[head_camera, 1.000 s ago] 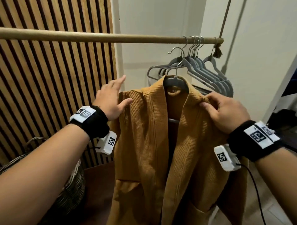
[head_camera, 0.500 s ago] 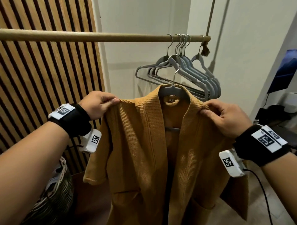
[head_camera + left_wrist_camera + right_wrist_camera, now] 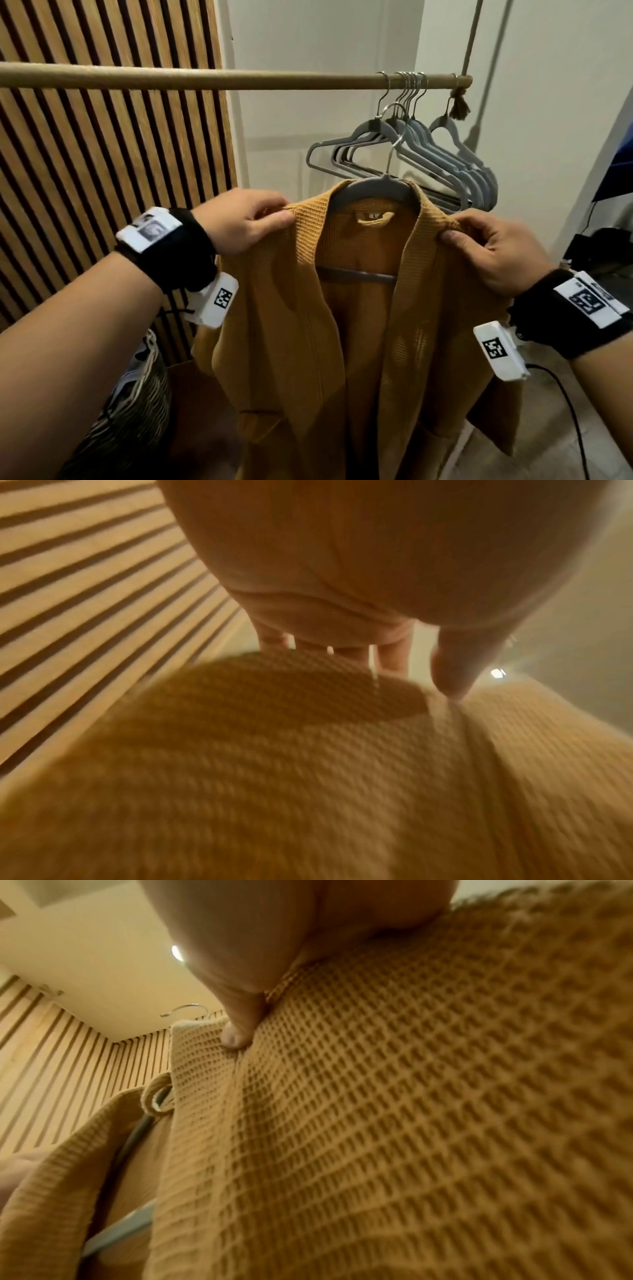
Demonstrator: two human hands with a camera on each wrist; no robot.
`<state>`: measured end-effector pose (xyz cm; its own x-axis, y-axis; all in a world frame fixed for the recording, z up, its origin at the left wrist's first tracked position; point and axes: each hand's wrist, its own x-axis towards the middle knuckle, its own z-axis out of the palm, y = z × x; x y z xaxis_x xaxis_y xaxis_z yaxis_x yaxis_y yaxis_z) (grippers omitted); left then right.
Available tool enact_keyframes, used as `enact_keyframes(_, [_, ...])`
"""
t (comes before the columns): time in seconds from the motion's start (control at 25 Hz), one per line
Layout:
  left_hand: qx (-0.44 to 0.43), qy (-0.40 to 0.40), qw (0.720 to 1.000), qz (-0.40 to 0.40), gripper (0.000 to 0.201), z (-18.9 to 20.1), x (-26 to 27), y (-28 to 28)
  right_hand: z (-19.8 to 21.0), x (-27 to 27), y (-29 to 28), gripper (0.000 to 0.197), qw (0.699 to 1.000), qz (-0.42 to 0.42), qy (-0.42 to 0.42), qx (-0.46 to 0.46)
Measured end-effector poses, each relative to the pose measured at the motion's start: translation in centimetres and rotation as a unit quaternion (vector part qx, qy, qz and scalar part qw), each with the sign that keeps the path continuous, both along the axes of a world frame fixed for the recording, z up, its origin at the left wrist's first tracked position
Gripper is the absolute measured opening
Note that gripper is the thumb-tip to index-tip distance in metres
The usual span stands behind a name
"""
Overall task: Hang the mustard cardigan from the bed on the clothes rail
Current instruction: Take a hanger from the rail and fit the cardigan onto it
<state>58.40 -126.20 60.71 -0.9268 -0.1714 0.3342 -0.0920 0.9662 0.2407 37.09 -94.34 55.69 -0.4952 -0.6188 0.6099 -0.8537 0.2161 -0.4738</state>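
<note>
The mustard waffle-knit cardigan [image 3: 301, 308] hangs on a grey hanger [image 3: 373, 188] that I hold up in front of me. My left hand [image 3: 277, 214] pinches its left shoulder. At the right shoulder, beside the collar, my right hand [image 3: 452, 229] grips the fabric. The hanger's metal hook [image 3: 394, 137] stands below the wooden clothes rail [image 3: 205, 79] and does not touch it. In the left wrist view my left hand [image 3: 394, 666] reaches over the cardigan [image 3: 308, 777]. The right wrist view shows my thumb pressed into the cardigan [image 3: 411, 1096], with the hook [image 3: 185, 1010] behind.
Several empty grey hangers [image 3: 445, 154] crowd the rail's right end, just behind the cardigan. A rope [image 3: 474, 34] carries that end. A slatted wood wall [image 3: 102, 171] is on the left, with a wicker basket [image 3: 137, 411] below. A black cable [image 3: 565, 394] trails from my right wrist.
My left hand, open beside the shoulder a second ago, has closed on the cardigan's left shoulder. The left side is now spread out. My right hand keeps its grip.
</note>
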Motion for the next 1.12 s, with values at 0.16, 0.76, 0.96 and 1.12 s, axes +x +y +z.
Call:
enact_keyframes(0.16, [-0.046,0.077,0.994,0.063,0.019,-1.1,-0.9,0.8,1.5,0.9,-1.1,0.013,1.0,-0.009,-0.003,-0.022])
enact_keyframes(0.76, [0.053,0.247,0.962,0.1,0.012,-1.5,1.2,-1.7,-2.2,-3.1,3.8,0.059,0.963,0.105,-0.244,0.036])
enact_keyframes(0.96, [0.07,0.227,0.968,0.083,0.009,-0.5,0.4,-2.0,0.0,-3.4,6.4,0.03,0.97,0.11,-0.21,0.054])
enact_keyframes(1.12, [0.063,0.196,0.977,0.051,0.018,-0.5,-1.6,-0.6,3.9,-0.7,4.1,0.046,0.982,0.124,-0.136,0.036])
